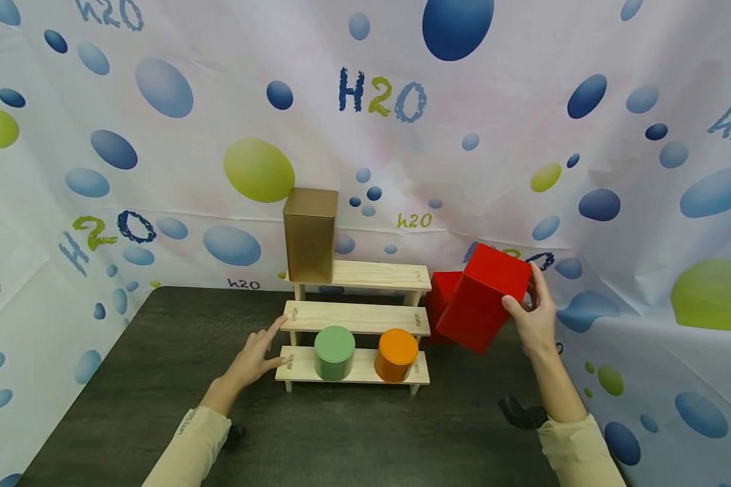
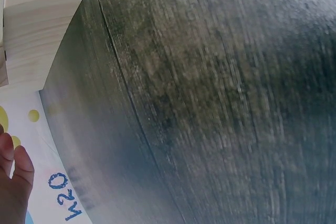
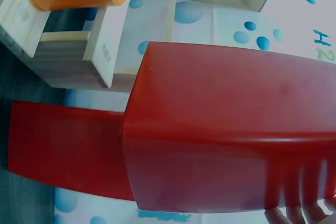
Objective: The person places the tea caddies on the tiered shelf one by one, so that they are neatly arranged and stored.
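Note:
A red box (image 1: pixel 487 294) is gripped by my right hand (image 1: pixel 537 323), thumb on its near side, and it hangs tilted in the air. Behind it, a second red box (image 3: pixel 68 150) stands on the table at the right end of the wooden three-step shelf (image 1: pixel 359 316). My left hand (image 1: pixel 248 362) is at the shelf's left end, index fingertip right at the middle step and thumb at the lowest. On the lowest step sit a green canister (image 1: pixel 334 353) and an orange canister (image 1: pixel 396 356). A tall gold box (image 1: pixel 310 237) stands upright on the top step's left end.
The dark table (image 1: pixel 158 379) spreads around the shelf. Behind and at both sides hangs a white curtain (image 1: pixel 365 149) with blue and green dots and H2O lettering. Black straps show near both wrists.

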Demonstrator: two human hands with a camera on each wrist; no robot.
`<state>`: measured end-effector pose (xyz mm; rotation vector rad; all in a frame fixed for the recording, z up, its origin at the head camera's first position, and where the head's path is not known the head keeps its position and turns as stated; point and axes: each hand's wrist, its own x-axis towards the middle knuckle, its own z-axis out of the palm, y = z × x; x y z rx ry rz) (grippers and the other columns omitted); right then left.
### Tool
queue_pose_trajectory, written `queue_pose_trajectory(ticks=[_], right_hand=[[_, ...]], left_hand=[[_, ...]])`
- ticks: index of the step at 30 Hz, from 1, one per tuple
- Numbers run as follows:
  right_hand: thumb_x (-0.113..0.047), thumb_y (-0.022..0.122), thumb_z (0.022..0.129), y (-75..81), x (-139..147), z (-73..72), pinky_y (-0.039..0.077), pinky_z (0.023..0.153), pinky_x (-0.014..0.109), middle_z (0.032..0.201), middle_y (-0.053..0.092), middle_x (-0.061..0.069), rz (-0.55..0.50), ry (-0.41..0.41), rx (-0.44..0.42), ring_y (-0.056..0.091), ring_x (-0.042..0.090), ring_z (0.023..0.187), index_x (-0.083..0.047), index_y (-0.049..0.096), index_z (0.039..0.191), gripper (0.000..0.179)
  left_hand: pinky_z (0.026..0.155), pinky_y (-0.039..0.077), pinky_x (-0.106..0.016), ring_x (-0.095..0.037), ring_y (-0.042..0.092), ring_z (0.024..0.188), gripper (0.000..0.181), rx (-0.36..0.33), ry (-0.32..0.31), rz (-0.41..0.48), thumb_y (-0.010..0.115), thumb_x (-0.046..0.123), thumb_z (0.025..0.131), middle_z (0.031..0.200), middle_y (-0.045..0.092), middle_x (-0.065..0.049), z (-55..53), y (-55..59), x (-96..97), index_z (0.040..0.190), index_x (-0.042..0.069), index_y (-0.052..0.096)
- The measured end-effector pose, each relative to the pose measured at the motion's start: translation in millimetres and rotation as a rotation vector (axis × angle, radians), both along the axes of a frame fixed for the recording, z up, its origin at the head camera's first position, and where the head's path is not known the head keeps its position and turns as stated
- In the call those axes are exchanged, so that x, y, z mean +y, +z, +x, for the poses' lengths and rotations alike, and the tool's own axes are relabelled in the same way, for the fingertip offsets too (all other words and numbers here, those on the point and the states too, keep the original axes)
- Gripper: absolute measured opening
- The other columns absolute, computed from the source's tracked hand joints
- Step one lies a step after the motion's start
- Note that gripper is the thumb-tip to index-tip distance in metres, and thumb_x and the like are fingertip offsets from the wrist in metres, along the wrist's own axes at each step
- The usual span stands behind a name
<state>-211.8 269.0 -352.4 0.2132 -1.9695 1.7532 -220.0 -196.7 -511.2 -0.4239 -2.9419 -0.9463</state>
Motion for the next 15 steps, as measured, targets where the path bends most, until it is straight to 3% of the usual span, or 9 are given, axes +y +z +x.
queue_pose_trajectory(ticks=[15], right_hand=[[0.004,0.054,0.08,14.6,-23.7,-13.6,0.044,0.079,0.013,0.12,0.047,-0.006,0.008,0.129,0.073,0.044,0.013,0.105,-0.004,0.026,0.143,0.07]], left_hand=[[0.052,0.028,-0.028,-0.018,0.026,0.072,0.087,-0.01,0.007,0.008,0.074,0.018,0.076,0.076,0.035,-0.005,1.2,1.4,0.9,0.145,0.02,0.019]])
